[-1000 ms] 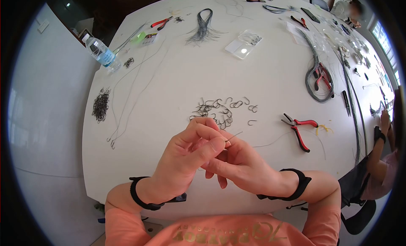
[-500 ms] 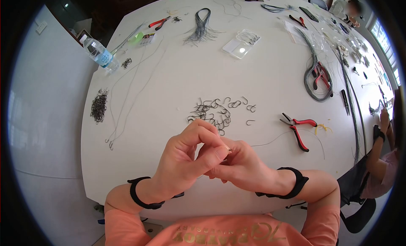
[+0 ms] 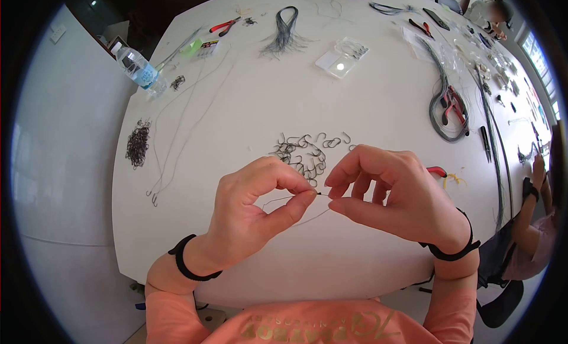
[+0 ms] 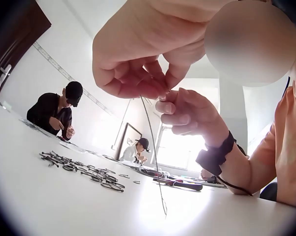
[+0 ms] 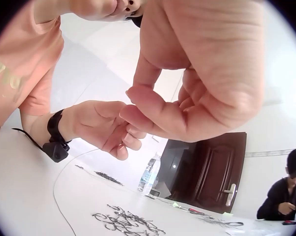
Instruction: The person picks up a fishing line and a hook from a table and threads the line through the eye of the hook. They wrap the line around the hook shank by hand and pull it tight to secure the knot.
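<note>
In the head view my left hand (image 3: 251, 196) pinches a small dark piece with thin fishing line (image 3: 275, 199) between thumb and index finger; the fingertips hide most of the piece. My right hand (image 3: 396, 193) is just to its right, thumb and fingers bent, tips close to the line; I cannot tell whether they grip it. The left wrist view shows a strand of line (image 4: 153, 137) hanging below the left fingers. Beyond the hands lies a loose pile of fish hooks (image 3: 302, 157). Red-handled pliers (image 3: 436, 171) are mostly hidden behind the right hand.
A denser hook pile (image 3: 138, 144) and a water bottle (image 3: 139, 68) are at the left. Further back are a bundle of line (image 3: 286, 33), a clear plastic box (image 3: 342, 58) and other pliers (image 3: 225, 26). Coiled line (image 3: 439, 110) lies at the right, near other people.
My hands, earlier pressed together, have parted: the right hand moved right and now covers most of the pliers. The left hand moved slightly left, still pinching the small piece.
</note>
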`<move>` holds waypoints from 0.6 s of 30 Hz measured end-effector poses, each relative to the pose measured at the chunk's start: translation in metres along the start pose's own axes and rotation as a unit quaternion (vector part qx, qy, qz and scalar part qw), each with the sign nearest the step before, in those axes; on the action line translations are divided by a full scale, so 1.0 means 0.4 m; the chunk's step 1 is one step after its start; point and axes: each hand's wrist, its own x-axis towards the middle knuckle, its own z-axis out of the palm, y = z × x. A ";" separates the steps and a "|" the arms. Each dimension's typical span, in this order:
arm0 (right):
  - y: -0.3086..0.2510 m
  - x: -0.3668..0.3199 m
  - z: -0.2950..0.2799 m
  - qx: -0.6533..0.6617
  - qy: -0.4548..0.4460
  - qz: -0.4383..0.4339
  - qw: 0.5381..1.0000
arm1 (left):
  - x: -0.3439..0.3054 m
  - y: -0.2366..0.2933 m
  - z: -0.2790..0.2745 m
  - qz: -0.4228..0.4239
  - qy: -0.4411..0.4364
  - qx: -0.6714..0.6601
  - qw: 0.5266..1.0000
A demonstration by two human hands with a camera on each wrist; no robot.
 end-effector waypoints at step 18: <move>0.028 0.002 0.013 -0.036 0.002 -0.058 0.998 | -0.003 0.003 -0.003 -0.056 -0.051 -0.036 0.997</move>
